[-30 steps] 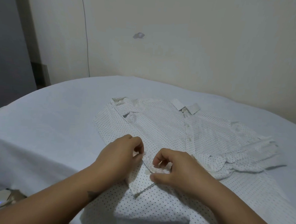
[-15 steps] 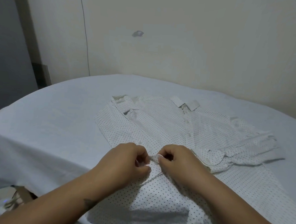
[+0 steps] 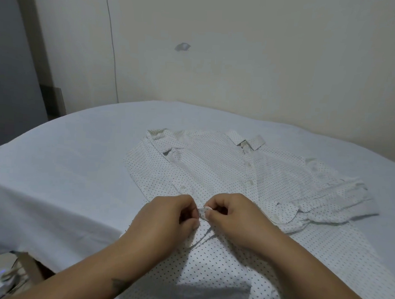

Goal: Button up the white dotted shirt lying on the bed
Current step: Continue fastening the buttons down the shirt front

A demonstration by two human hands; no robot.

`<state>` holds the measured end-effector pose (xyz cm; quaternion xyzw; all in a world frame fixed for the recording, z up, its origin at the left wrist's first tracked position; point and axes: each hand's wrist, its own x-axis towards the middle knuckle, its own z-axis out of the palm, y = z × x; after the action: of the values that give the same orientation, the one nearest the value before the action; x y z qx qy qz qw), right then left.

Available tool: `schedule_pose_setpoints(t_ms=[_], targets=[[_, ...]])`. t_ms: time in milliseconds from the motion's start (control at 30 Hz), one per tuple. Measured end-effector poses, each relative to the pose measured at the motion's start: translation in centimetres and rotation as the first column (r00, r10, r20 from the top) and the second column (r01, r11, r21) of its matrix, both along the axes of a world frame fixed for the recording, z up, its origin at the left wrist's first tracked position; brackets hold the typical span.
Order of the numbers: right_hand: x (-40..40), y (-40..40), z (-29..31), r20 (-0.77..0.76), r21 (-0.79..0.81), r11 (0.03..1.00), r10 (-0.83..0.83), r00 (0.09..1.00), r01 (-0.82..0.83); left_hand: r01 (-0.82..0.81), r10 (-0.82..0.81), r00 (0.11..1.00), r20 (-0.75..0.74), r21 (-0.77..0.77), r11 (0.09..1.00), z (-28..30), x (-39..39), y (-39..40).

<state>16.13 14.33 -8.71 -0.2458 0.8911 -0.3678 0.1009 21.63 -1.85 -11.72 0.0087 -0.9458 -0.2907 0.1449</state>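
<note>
In the lower centre of the frame, your left hand (image 3: 165,218) and right hand (image 3: 232,216) both pinch the placket of the shirt (image 3: 213,170) on the bed (image 3: 65,165). If you pull unevenly, the button may slip out.

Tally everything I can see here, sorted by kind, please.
Hands: 2, left hand and right hand, both pinching the shirt's front edge.
Shirts: 1, white dotted cotton shirt.
Bedsheets: 1, pale blue bedsheet.
Cardboard boxes: 1, brown cardboard box beside the bed.
Total: 5
</note>
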Motion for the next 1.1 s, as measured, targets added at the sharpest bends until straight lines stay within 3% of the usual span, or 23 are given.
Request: schedule_pose_setpoints(t_ms=[767,933,1100], targets=[[-0.7,0.3,-0.7,0.080,-0.051,0.999,0.018,0.997,-0.014,0.029,-0.021,0.994,-0.112,0.072,0.997,-1.4,0.1,0.5],[-1.2,0.4,-0.4,0.241,-0.133,0.991,0.061,0.969,-0.030,0.066,-0.059,0.989,-0.132,0.046,0.997,-1.6,0.1,0.6],[-1.4,0.2,-0.8,0.083,-0.065,0.996,0.071,0.994,-0.065,0.101,-0.098,0.985,-0.143,0.013,0.995,-1.7,-0.1,0.5]])
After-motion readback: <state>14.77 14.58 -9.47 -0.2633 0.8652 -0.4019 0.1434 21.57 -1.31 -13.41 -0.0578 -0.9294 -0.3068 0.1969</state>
